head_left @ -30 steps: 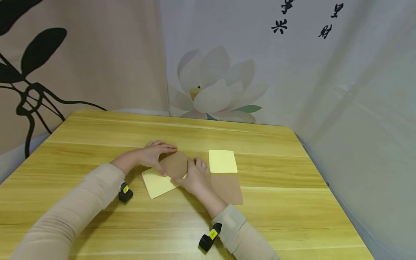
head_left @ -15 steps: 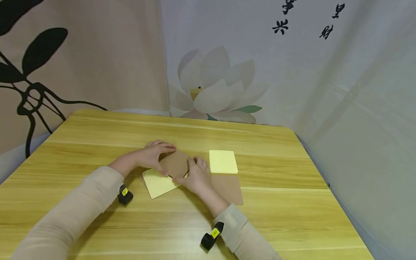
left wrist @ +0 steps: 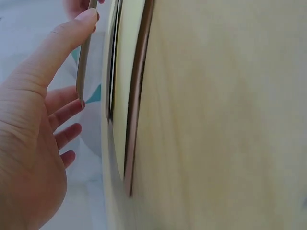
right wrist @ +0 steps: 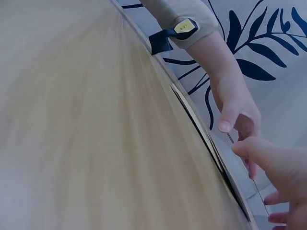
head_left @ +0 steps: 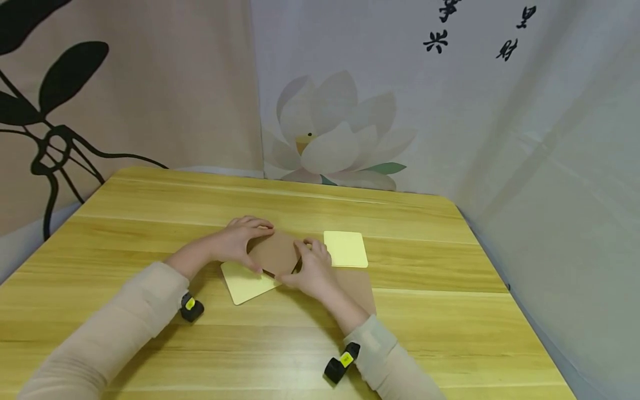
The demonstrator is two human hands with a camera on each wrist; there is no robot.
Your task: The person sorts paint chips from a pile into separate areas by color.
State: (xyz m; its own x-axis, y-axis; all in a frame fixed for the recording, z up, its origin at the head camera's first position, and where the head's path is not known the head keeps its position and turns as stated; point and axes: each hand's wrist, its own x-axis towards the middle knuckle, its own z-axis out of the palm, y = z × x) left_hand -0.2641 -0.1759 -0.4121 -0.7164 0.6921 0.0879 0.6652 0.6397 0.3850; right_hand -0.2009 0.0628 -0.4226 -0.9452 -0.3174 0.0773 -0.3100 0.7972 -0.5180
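Note:
A brown many-sided cardboard piece (head_left: 275,254) is held between both hands, raised above the stack beneath. My left hand (head_left: 239,240) grips its left side, thumb at the near edge and fingers at the far edge. On its right side, my right hand (head_left: 314,271) holds the edge with thumb and fingers. Below lies a pale yellow card (head_left: 247,283) with rounded corners, partly covered. The left wrist view shows the cardboard piece (left wrist: 85,62) edge-on, the thumb on its face, apart from the layered yellow and brown cards (left wrist: 129,96).
Right of the hands, a yellow square card (head_left: 346,249) lies at the far end of a brown card (head_left: 357,284), partly hidden by the right forearm. The wooden table (head_left: 425,333) ends before a printed cloth backdrop (head_left: 340,111).
The cardboard piece has shifted slightly right and lifted, with a dark gap now showing under its near edge. My right hand has moved right with it; the view has shifted a little.

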